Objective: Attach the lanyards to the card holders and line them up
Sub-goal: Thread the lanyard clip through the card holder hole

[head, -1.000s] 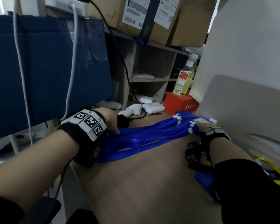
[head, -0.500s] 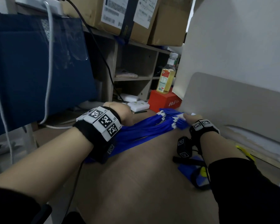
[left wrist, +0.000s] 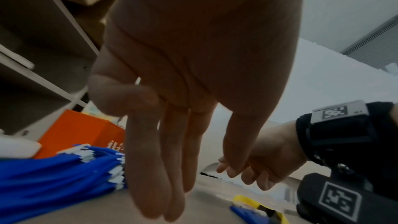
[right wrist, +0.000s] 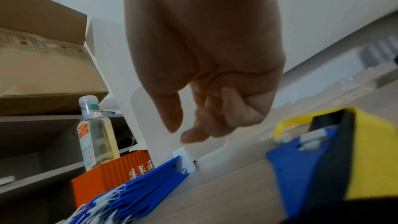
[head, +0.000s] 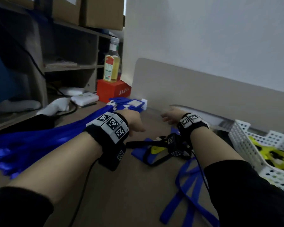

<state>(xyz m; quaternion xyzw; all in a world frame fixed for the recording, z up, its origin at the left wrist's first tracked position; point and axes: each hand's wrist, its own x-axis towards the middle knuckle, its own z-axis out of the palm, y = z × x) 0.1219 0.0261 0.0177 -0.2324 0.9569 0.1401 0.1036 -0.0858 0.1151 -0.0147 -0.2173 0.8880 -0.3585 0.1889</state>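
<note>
A thick bundle of blue lanyards [head: 33, 145] lies across the left of the desk, its white clips meeting a fanned row of blue card holders [head: 129, 104] by the back panel. My left hand [head: 134, 123] hovers just right of the bundle with straight fingers [left wrist: 172, 168], holding nothing. My right hand [head: 168, 115] hangs above the desk further right, its fingers [right wrist: 200, 125] loosely curled and empty. Below my wrists lies a loose blue card holder [head: 141, 153] with a yellow strap [right wrist: 288, 123]. One loose blue lanyard [head: 187, 185] trails toward me.
A white perforated basket [head: 243, 141] with yellow items stands at the right. An orange box [head: 113, 90] with a bottle [head: 111, 63] on it sits behind the holders, beside a white device [head: 84, 99] and shelves. A grey panel [head: 203, 89] closes the back.
Both hands have let go of the lanyard bundle and the holder row and moved right. The view has swung right, bringing the basket and the loose lanyard into sight.
</note>
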